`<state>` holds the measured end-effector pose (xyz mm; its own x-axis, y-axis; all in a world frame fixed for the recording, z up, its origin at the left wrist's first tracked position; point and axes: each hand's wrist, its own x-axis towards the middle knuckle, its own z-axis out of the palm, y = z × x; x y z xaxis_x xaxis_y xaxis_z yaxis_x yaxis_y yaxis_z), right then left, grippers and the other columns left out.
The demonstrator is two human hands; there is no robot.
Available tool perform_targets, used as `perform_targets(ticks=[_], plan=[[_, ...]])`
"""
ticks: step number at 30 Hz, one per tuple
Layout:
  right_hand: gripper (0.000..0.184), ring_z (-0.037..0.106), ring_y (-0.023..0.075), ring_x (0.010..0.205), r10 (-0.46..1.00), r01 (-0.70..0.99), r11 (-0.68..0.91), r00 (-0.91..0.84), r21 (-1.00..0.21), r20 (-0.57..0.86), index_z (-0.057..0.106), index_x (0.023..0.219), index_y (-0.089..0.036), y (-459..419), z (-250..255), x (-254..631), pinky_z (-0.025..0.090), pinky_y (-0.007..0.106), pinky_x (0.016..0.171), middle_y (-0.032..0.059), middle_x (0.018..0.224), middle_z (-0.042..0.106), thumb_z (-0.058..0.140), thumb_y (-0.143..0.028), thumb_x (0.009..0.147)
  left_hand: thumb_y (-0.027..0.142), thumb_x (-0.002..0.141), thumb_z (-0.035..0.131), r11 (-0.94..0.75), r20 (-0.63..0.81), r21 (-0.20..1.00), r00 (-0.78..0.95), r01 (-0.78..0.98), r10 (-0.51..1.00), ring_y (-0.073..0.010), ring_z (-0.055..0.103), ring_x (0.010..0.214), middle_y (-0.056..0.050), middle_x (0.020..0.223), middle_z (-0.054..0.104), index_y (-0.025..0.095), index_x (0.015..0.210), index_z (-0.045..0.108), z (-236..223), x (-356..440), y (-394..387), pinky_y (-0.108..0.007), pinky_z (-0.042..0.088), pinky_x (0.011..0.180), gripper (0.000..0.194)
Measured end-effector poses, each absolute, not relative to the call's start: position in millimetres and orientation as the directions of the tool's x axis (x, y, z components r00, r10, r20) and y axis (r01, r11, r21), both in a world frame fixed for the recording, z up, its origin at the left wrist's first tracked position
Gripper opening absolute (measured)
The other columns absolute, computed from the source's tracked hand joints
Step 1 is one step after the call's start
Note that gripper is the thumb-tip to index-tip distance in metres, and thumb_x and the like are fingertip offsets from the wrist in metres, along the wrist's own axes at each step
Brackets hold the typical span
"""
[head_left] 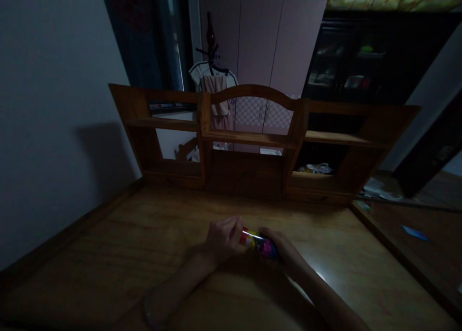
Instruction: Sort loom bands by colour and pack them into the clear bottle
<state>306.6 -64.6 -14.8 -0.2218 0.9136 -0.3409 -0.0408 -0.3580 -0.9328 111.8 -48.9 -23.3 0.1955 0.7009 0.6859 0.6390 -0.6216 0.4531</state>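
Observation:
Between my two hands lies a shiny, brightly printed tube (255,241), red at its left end, then yellow, with black, pink and blue toward the right. The dim light hides what kind of container it is. Closed around the red end is my left hand (224,237), fingers bent over it; a bracelet (147,309) circles that wrist. My right hand (279,248) wraps the blue end from the far side. The tube is tilted slightly down to the right, over the wooden board surface (155,254).
At the far end stands a wooden headboard-like shelf (249,138) with several compartments. A white wall (54,129) rises on the left. A raised wooden edge (400,256) borders the right side, with a blue flat item (415,233) beyond it. Pink wardrobe doors (258,47) stand behind.

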Motion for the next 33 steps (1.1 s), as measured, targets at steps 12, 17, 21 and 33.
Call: perform_targets(ticks=[12, 17, 21, 33], plan=[[0.032, 0.061, 0.0165, 0.067, 0.936, 0.46, 0.353, -0.161, -0.815, 0.314, 0.07, 0.082, -0.018, -78.5, 2.3, 305.9, 0.042, 0.024, 0.061, 0.0042, 0.075, 0.068, 0.058, -0.046, 0.088, 0.05, 0.098, 0.029, -0.246, 0.332, 0.786, -0.052, 0.567, 0.942, -0.0124, 0.044, 0.046, -0.001, 0.046, 0.047, 0.018, 0.049, 0.046, -21.1, 114.4, -42.6, -0.029, 0.026, 0.051, 0.061], [0.018, 0.062, 0.0202, 0.076, 0.872, 0.473, 0.488, -0.22, -0.734, 0.438, 0.071, 0.09, -0.023, -77.7, 5.0, 310.5, 0.045, 0.028, 0.071, 0.0055, 0.085, 0.07, 0.066, -0.039, 0.083, 0.068, 0.089, 0.032, 0.011, -0.033, 0.969, 0.085, 0.246, 0.996, -0.0136, 0.045, 0.043, -0.001, 0.045, 0.048, 0.017, 0.057, 0.057, -36.2, 111.9, -28.0, -0.026, 0.03, 0.044, 0.066], [0.025, 0.062, 0.0213, 0.074, 0.923, 0.473, 0.379, -0.14, -0.795, 0.357, 0.072, 0.088, -0.022, -67.1, -1.2, 317.0, 0.045, 0.029, 0.068, 0.0053, 0.082, 0.07, 0.061, -0.045, 0.086, 0.065, 0.089, 0.04, 0.03, -0.023, 0.999, 0.205, -0.034, 0.978, -0.0168, 0.064, 0.068, -0.009, 0.093, 0.069, 0.017, 0.104, 0.065, -26.9, 110.4, -25.5, -0.025, 0.046, 0.055, 0.056], [0.042, 0.061, 0.0198, 0.074, 0.978, 0.382, 0.207, -0.069, -0.9, 0.196, 0.072, 0.078, -0.016, -46.0, -9.5, 337.2, 0.043, 0.027, 0.067, 0.005, 0.077, 0.069, 0.058, -0.056, 0.085, 0.067, 0.089, 0.041, 0.082, -0.105, 0.994, 0.42, 0.073, 0.901, -0.0169, 0.064, 0.055, -0.011, 0.081, 0.069, 0.015, 0.128, 0.049, -23.2, 96.7, -24.4, -0.025, 0.047, 0.045, 0.066]])
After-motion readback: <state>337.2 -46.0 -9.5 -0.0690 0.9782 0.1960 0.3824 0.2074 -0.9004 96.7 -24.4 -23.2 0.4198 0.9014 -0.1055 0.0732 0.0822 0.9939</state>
